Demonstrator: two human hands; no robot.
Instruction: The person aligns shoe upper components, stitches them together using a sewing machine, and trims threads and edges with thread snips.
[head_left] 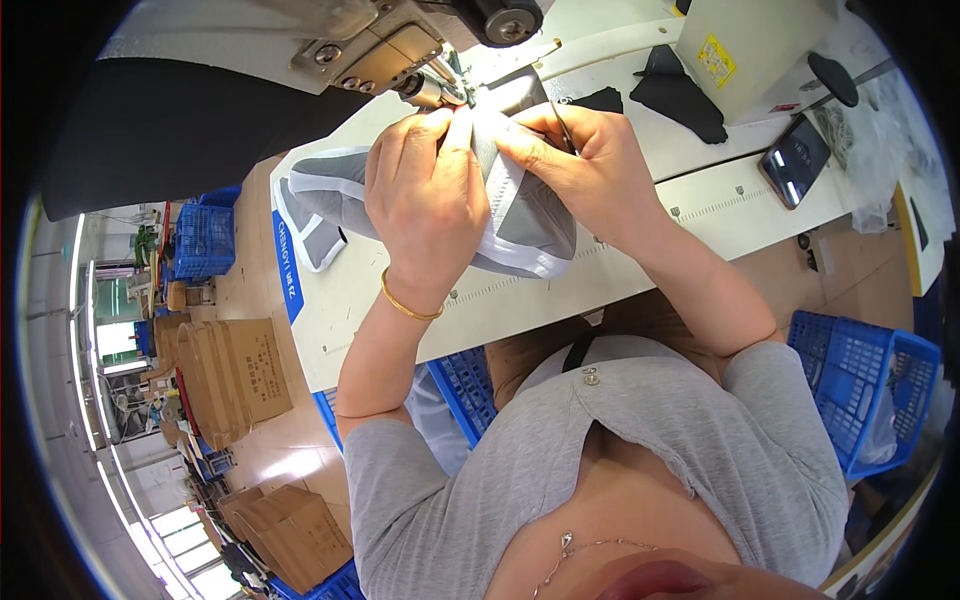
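Note:
A grey and white fabric piece point(345, 205), apparently a shoe upper, lies under the head of a sewing machine point(385, 55). My left hand point(425, 195) is closed on it, with the fingertips pressed close to the needle area point(462, 95). My right hand point(590, 165) pinches the fabric just to the right, thumb against the grey part. A thin dark metal tool point(565, 130), perhaps thread snips, sits among the right hand's fingers. Both hands hide part of the fabric, and its stitched white edge hangs toward me.
Black fabric scraps point(680, 95) lie on the white machine table point(390, 330). A phone point(795, 160) rests at the right near clear plastic bags point(880, 130). Blue crates point(860, 385) stand beside and below the table. Cardboard boxes point(235, 375) are on the floor at left.

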